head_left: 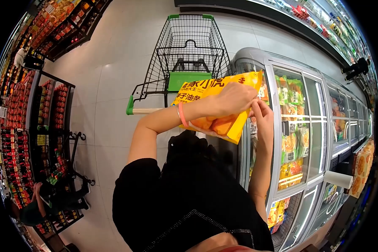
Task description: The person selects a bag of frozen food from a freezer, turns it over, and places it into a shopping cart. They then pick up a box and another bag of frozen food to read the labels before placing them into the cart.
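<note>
A yellow food bag (239,130) with dark printed characters and a picture of golden pieces is held up in front of my body. My left hand (235,98) reaches across its face, fingers closed at the bag's right edge. At that same edge my right hand (262,112) pinches the bag, its fingertips close to those of my left hand. The bag looks sealed, though the part under the fingers is hidden. Behind the bag stands a black wire cart (189,52) with green corners; no goods show in its visible part.
Glass-topped freezers (319,126) with bagged food run along the right. Shelves of bottles (17,155) stand on the left, with a person (35,210) beside a dark cart frame at the lower left. Another person (357,69) is far right, near a chilled shelf (319,25).
</note>
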Demonstrator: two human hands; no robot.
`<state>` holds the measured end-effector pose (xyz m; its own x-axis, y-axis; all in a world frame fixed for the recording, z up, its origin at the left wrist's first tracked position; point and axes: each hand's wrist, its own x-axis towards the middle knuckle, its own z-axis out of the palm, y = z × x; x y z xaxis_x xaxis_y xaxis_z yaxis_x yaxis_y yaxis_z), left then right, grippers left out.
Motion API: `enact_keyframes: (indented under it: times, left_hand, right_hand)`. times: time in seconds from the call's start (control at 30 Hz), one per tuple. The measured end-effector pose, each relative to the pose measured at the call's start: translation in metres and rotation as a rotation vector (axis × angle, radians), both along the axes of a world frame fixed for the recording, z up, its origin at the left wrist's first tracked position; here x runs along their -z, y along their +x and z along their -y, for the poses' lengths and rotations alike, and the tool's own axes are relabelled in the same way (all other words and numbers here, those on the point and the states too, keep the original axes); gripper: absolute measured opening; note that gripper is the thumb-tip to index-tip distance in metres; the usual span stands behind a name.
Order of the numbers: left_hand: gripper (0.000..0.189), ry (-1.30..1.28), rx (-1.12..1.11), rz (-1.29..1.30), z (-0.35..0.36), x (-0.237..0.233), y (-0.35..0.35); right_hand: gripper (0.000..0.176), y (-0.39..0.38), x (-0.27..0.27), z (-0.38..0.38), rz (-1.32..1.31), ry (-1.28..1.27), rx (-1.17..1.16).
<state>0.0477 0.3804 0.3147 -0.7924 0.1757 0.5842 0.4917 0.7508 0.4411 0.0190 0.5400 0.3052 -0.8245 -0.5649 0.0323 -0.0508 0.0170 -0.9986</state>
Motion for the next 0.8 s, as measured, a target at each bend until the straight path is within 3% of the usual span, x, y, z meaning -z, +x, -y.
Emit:
enact_keyframes:
  times: [0.23, 0.37, 0.47, 0.57, 0.67, 0.8]
  left_hand:
    - [0.018, 0.138, 0.031, 0.248, 0.0, 0.011, 0.002]
    - [0.018, 0.104, 0.081, 0.279, -0.022, 0.036, -0.007]
    - [0.021, 0.04, 0.083, 0.331, -0.036, 0.049, -0.01]
    - [0.022, -0.028, 0.066, 0.316, -0.039, 0.05, -0.004]
    - [0.021, -0.03, 0.07, 0.317, -0.018, 0.036, 0.001]
    - [0.021, 0.273, -0.222, 0.366, 0.078, 0.044, -0.001]
  right_hand:
    - [0.024, -0.016, 0.005, -0.007, -0.085, 0.069, -0.182]
    - [0.034, -0.03, 0.041, -0.024, 0.071, 0.152, 0.011]
    - [0.026, -0.037, 0.061, -0.027, 0.233, 0.028, 0.096]
    - [0.021, -0.041, 0.076, -0.029, 0.177, 0.047, 0.116]
    - [0.019, -0.043, 0.08, -0.038, 0.23, 0.008, 0.109]
    - [0.022, -0.039, 0.081, -0.039, 0.29, -0.022, 0.139]
